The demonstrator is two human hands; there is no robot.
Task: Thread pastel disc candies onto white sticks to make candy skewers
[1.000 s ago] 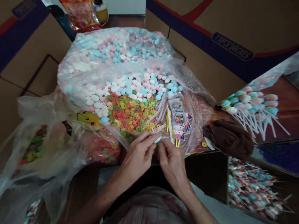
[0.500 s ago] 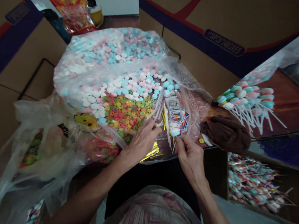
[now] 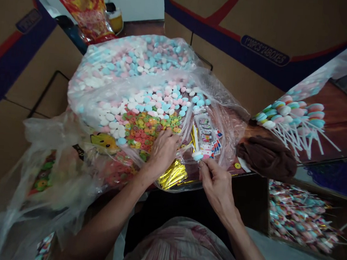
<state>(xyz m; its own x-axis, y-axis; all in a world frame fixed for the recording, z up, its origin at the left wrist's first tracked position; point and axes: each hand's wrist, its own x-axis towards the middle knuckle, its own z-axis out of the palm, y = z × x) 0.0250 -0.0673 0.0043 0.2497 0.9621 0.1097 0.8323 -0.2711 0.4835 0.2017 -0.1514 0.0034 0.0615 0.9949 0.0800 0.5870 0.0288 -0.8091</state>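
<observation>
Left hand over the ring candies, right hand pinching a small candy stack

The 2 forearms slant inward from the lower edge, hands apart. The left hand point(image 3: 164, 152) shows its back, its fingers bent down at the right side of the loose ring candies point(image 3: 142, 129). Its fingertips are partly hidden, so I cannot tell whether it is open or grips a ring.

The right hand point(image 3: 218, 185) points forward and inward, thumb and forefinger pinched together at the near end of a candy stack point(image 3: 197, 156), pale blue and white; its other fingers curl toward the palm. The stack sits just past those fingertips, near a clear packet point(image 3: 205, 128). Gold strips point(image 3: 173, 175) lie between the 2 hands, nearer the left.
</observation>
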